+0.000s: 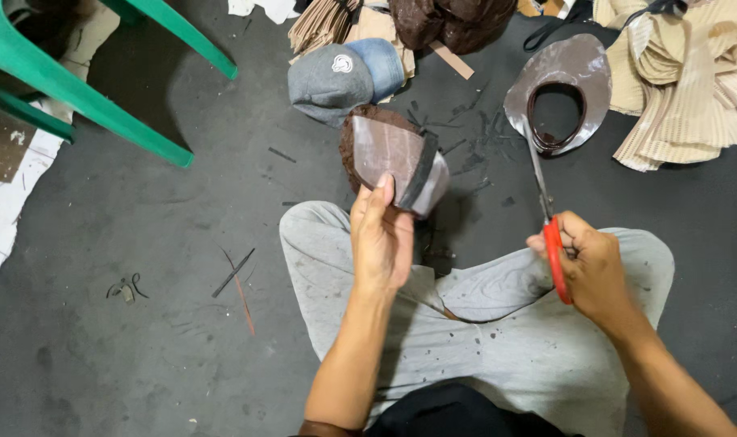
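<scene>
My left hand [381, 239] pinches a brown curved panel [397, 158] above its fingertips; my right hand [591, 267], fingers wrapped, grips red-handled scissors [544, 206] beside it.

Brown piece [397, 162] and scissors [544, 212] in hands

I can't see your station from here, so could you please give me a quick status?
Left hand holding brown cut piece. Right hand holding red-handled scissors, blades closed. Nothing between them.
</scene>
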